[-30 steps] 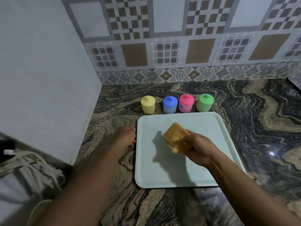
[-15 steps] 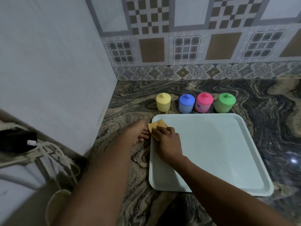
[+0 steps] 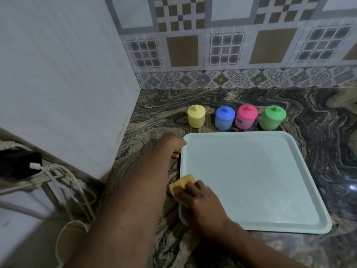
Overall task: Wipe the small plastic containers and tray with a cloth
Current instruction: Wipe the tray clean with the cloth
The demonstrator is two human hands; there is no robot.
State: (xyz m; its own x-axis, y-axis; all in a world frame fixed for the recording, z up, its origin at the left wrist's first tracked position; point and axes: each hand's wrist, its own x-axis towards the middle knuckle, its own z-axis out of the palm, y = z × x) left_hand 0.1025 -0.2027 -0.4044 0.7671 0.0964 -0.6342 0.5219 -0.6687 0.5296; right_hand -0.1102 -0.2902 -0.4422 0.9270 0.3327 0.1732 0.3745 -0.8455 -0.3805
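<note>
Cloth (image 3: 180, 185) slid nearer along tray (image 3: 251, 180) rim; pink container (image 3: 248, 113) label (image 3: 239, 120) illegible.

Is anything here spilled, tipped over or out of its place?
Nothing stands out. The four containers stand upright, lids on, in a row behind the tray, which lies flat. The right hand holds the cloth on the tray's left rim.

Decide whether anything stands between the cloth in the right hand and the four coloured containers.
Nothing visible does. The right hand presses the cloth on the tray's near left edge; bare tray runs to the containers on the counter. The left hand holds the far left corner, aside.
</note>
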